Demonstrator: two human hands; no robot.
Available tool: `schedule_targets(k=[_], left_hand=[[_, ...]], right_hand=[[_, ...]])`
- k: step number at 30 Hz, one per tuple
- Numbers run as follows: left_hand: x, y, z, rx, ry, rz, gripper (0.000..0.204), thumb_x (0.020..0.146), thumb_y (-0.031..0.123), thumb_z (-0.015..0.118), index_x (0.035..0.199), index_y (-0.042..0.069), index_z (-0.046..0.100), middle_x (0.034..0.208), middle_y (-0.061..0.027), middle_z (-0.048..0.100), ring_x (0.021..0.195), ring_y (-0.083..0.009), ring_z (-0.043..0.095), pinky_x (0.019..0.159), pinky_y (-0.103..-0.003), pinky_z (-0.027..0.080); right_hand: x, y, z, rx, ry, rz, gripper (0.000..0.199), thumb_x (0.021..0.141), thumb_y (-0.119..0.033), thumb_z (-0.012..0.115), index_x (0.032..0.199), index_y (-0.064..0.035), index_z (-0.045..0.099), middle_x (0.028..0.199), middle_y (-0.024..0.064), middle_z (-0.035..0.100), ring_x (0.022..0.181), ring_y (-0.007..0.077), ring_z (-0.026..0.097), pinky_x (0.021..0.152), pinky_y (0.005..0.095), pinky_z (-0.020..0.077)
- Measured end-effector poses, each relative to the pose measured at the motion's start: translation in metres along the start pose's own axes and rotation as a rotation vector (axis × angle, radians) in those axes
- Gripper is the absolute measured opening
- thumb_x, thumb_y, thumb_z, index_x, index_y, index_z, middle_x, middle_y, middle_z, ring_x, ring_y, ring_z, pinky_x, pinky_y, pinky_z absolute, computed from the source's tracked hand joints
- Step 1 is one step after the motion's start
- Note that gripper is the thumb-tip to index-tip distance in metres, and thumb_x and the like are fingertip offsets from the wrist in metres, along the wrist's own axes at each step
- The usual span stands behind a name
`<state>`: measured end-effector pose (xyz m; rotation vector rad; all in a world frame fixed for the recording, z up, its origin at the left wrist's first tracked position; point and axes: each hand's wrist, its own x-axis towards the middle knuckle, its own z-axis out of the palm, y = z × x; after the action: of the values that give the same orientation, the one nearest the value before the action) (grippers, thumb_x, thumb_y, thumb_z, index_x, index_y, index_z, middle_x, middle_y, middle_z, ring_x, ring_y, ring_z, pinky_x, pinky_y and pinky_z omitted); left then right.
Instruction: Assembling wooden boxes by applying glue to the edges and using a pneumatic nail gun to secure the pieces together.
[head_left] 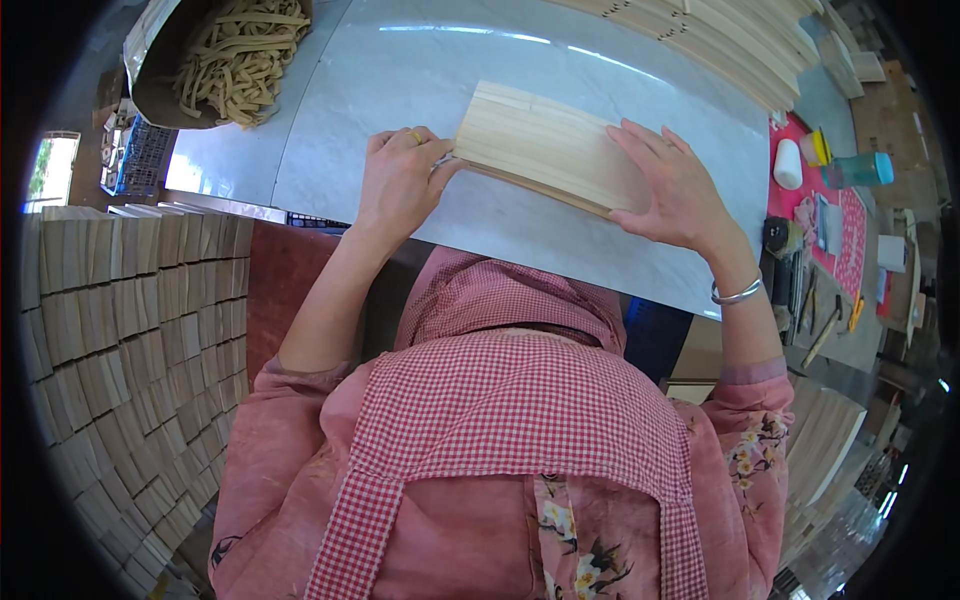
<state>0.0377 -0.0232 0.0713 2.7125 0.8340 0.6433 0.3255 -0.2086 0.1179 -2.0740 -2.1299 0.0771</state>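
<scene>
A pale rectangular wooden board (545, 138) lies slanted on the white marbled table in front of me. A thin darker layer shows along its near edge; I cannot tell if it is a second piece. At its left end, my left hand (403, 185) has thumb and forefinger pinched together by the near corner. Something small and whitish shows at those fingertips, too small to name. My right hand (672, 188) spans the board's right end, the fingers on its far side and the thumb at the near edge.
A bag of tan strips (240, 65) stands at the far left. Long wooden boards (710, 40) are piled at the back right. Stacked wooden blocks (130, 340) fill the left side. A white bottle (787, 164), a teal cup (865, 170) and hand tools (824, 335) lie at right.
</scene>
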Motion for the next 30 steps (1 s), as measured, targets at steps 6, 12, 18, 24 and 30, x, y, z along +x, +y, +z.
schedule_targets(k=[6, 12, 18, 24, 30], left_hand=[[0.002, 0.001, -0.002, -0.038, -0.009, -0.016, 0.019, 0.087, 0.023, 0.074, 0.095, 0.006, 0.077, 0.088, -0.0047, 0.069, 0.085, -0.0224, 0.064, 0.092, -0.036, 0.042], [0.006, -0.003, -0.002, -0.130, 0.004, 0.018, 0.014, 0.081, 0.011, 0.078, 0.090, 0.000, 0.076, 0.079, -0.0072, 0.068, 0.069, -0.0219, 0.059, 0.076, -0.033, 0.046], [0.004, -0.005, 0.002, -0.168, -0.019, -0.048, 0.016, 0.084, 0.016, 0.077, 0.090, 0.002, 0.077, 0.078, -0.0048, 0.067, 0.072, -0.0216, 0.059, 0.084, -0.035, 0.043], [0.007, -0.003, 0.001, -0.157, -0.004, 0.007, 0.015, 0.082, 0.013, 0.077, 0.089, 0.000, 0.076, 0.075, -0.0061, 0.066, 0.068, -0.0220, 0.058, 0.077, -0.035, 0.045], [0.008, -0.001, 0.000, -0.200, 0.022, 0.033, 0.015, 0.079, 0.009, 0.078, 0.088, -0.002, 0.076, 0.073, -0.0074, 0.065, 0.063, -0.0233, 0.056, 0.070, -0.034, 0.045]], right_hand=[[0.003, -0.001, 0.002, 0.011, 0.014, -0.016, 0.082, 0.070, -0.031, 0.080, 0.144, -0.0093, 0.051, 0.141, 0.0105, 0.058, 0.127, 0.0266, 0.056, 0.120, 0.0409, 0.0338], [0.002, -0.006, 0.010, -0.040, 0.115, -0.035, 0.072, 0.075, -0.027, 0.077, 0.139, -0.0072, 0.054, 0.134, 0.0108, 0.059, 0.123, 0.0269, 0.057, 0.116, 0.0395, 0.0378], [-0.044, 0.005, 0.010, 0.280, 0.500, 0.239, 0.046, 0.082, -0.015, 0.072, 0.125, -0.0042, 0.063, 0.120, 0.0108, 0.064, 0.105, 0.0244, 0.062, 0.096, 0.0352, 0.0496], [-0.117, -0.011, 0.029, 0.306, 0.461, 0.537, 0.011, 0.084, -0.005, 0.070, 0.095, -0.0040, 0.068, 0.084, 0.0062, 0.064, 0.068, 0.0201, 0.061, 0.064, 0.0304, 0.0492], [-0.110, -0.027, 0.038, 0.314, 0.464, 0.571, 0.007, 0.083, 0.001, 0.068, 0.090, -0.0006, 0.069, 0.080, 0.0069, 0.064, 0.065, 0.0189, 0.057, 0.062, 0.0301, 0.0468]])
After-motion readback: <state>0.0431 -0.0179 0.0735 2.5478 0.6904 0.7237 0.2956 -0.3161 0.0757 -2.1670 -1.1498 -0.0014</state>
